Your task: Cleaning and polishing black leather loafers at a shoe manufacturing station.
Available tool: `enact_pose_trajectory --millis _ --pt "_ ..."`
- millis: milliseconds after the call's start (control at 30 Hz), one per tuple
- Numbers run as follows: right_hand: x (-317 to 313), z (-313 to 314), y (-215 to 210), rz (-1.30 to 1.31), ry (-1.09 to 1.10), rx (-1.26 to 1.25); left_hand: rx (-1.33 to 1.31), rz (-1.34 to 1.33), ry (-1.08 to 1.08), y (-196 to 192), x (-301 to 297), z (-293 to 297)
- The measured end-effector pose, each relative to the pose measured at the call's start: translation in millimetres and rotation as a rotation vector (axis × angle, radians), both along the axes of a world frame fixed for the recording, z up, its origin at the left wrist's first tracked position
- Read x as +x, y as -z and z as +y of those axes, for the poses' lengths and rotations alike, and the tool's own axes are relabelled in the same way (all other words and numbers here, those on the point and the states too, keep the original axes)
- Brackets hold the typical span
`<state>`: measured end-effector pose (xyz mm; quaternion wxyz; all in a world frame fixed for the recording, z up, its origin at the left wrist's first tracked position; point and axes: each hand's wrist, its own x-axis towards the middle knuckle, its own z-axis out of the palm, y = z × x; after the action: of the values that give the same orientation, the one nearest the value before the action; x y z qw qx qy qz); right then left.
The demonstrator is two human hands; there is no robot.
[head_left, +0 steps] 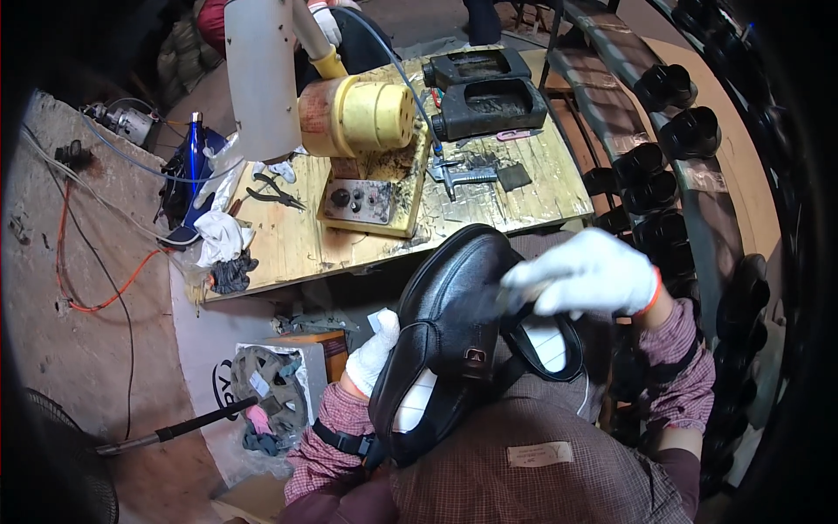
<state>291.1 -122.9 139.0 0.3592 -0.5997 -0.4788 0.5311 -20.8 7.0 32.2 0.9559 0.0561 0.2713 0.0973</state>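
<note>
A black leather slip-on shoe [436, 288] is held up over my lap, its toe pointing away from me and its pale insole showing. My left hand [377, 351], in a white knit glove, grips it from the left side; the thumb shows and the fingers are hidden behind the shoe. In its own white glove, my right hand [585, 272] closes round a small brush [499, 304], blurred by motion, against the right side of the shoe's upper. Just below that hand rests a second black shoe [550, 345], partly covered, with a white insole.
Ahead stands a wooden bench [541, 188] with a yellow heater-like device [358, 116], pliers [275, 194], an air gun [467, 177] and cut-open black jugs [489, 109]. Racks of black shoes [690, 131] line the right. A scrap box [310, 375] and a fan [70, 454] are at left. Another person's gloved hand [326, 22] shows beyond.
</note>
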Motion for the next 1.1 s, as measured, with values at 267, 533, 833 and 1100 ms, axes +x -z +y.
enact_pose_trajectory --millis 267,533,833,1100 --pt "3 -11 0 0.102 0.091 -0.129 0.015 -0.060 0.040 -30 11 -2" --pt "-2 -18 0 0.208 0.164 -0.165 0.288 0.041 0.109 -31 11 -1" --pt "8 -13 16 0.172 0.318 -0.129 0.042 -0.076 0.081 -10 5 7" --pt "13 -7 20 0.186 0.343 -0.142 0.087 0.007 0.001 -10 8 2"
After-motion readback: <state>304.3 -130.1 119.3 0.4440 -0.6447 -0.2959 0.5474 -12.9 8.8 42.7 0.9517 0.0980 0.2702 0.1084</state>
